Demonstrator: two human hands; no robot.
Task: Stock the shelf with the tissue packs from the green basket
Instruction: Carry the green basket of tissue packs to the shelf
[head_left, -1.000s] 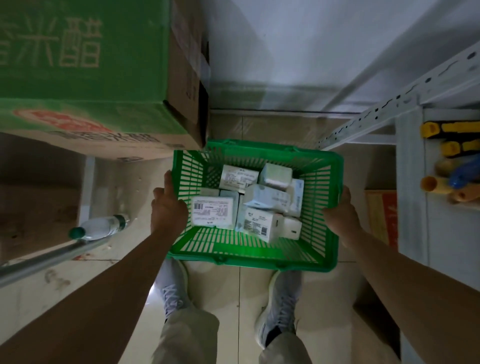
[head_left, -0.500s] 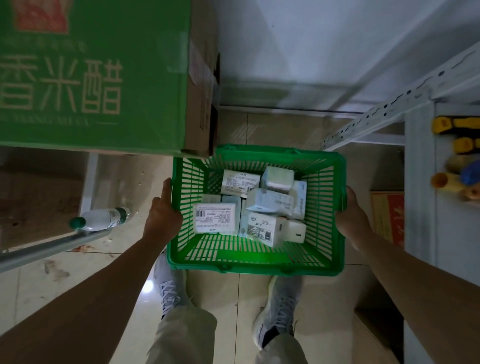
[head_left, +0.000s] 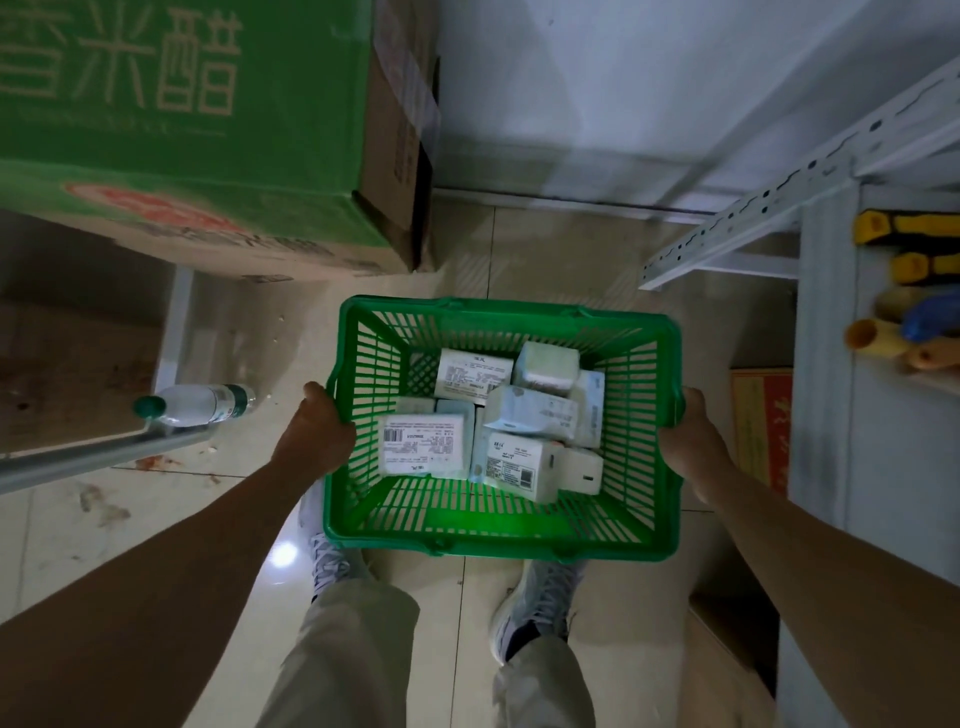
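Observation:
The green basket (head_left: 498, 535) hangs in front of me above the tiled floor, held level. My left hand (head_left: 317, 431) grips its left rim and my right hand (head_left: 691, 441) grips its right rim. Several white tissue packs (head_left: 423, 452) lie jumbled inside, some with printed labels facing up. The white metal shelf (head_left: 826, 415) stands at the right, its perforated upright slanting toward the wall.
A large green cardboard box (head_left: 197, 130) sits on a rack at upper left. A plastic bottle (head_left: 197, 405) lies on a lower left ledge. Yellow and blue items (head_left: 904, 291) lie on the right shelf, a red and yellow carton (head_left: 758, 426) below. My shoes stand under the basket.
The basket has stayed in both hands and shifted slightly lower and to the right in view; the green box moved in the frame as my head tilted.

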